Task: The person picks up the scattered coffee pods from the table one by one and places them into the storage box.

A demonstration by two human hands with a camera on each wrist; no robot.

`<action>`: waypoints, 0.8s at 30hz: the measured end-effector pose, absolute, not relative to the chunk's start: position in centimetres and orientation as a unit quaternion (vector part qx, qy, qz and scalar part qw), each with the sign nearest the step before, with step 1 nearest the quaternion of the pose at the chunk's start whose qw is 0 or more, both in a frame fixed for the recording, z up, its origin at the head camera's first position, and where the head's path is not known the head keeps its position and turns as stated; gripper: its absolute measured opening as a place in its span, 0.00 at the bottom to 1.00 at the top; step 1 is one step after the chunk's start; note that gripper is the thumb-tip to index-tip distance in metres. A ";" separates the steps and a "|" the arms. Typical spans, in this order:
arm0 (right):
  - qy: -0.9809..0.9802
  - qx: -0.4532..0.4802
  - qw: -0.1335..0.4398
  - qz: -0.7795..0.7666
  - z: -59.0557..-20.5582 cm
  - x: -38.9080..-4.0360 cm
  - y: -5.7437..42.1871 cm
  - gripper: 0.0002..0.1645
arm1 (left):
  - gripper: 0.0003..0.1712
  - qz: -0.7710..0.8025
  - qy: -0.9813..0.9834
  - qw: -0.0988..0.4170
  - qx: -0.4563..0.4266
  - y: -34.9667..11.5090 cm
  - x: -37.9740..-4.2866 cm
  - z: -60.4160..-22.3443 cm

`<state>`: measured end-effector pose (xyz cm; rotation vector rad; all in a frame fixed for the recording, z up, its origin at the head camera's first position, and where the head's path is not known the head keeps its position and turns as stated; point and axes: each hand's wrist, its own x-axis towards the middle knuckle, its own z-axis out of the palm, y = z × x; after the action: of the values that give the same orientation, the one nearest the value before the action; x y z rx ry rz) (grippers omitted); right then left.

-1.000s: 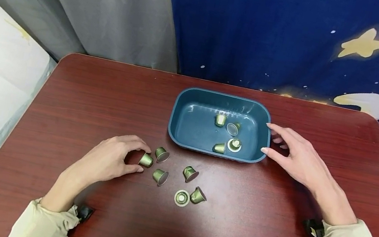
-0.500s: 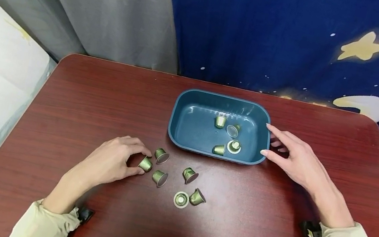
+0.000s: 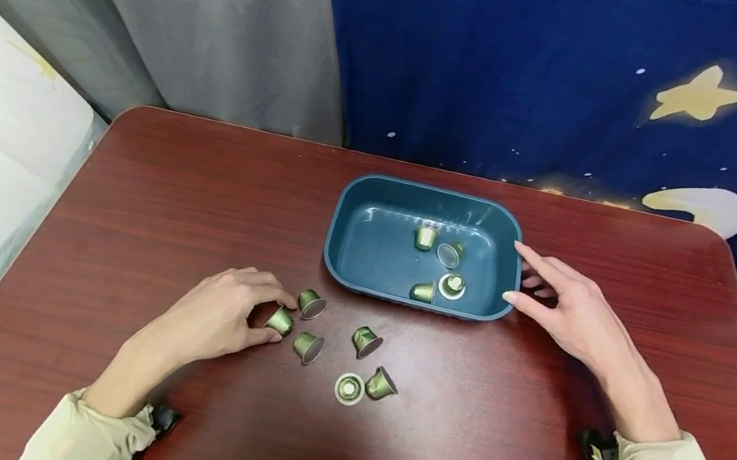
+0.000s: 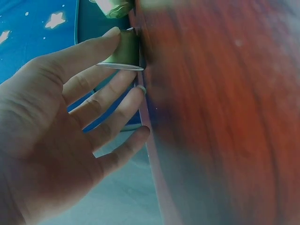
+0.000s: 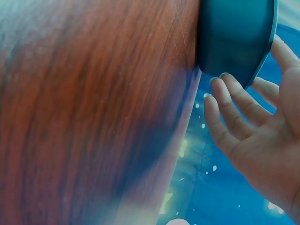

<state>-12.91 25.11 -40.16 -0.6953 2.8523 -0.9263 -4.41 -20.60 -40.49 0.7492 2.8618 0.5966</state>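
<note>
My left hand [image 3: 216, 317] holds a green coffee capsule [image 3: 280, 320] between thumb and index finger, low at the table. In the left wrist view, the thumb lies against the side of that capsule [image 4: 126, 50], its rim facing the palm, the other fingers spread below. Two more capsules lie just right of the fingertips: one farther back [image 3: 311, 305] and one nearer [image 3: 307, 347]. My right hand [image 3: 580, 310] rests thumb and index fingertips on the right rim of a blue plastic bin [image 3: 358, 291]. In the right wrist view, its relaxed fingers [image 5: 229, 110] are beside the bin's end wall [image 5: 234, 42].
Several capsules lie inside the bin, among them an upright one [image 3: 453, 284]. Front of the bin, a dented capsule [image 3: 367, 342], a rim-down capsule [image 3: 349, 389] and a tipped one [image 3: 382, 384] lie on the reddish wooden table [image 3: 212, 194]. Curtains [image 3: 516, 67] hang behind.
My left thumb and index finger have come closer around the capsule, which has tilted slightly. The right hand stays at the bin's rim, and the view has shifted a little.
</note>
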 end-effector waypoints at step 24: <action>0.924 -0.226 0.026 -0.308 -40.6 -12.8 25.2 0.41 | 0.14 0.204 0.944 0.032 0.258 -20.6 -4.5 -40.7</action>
<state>-12.80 25.22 -40.60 -0.6992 2.8544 -0.9509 -4.45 -20.62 -40.68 0.7940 2.9059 0.6297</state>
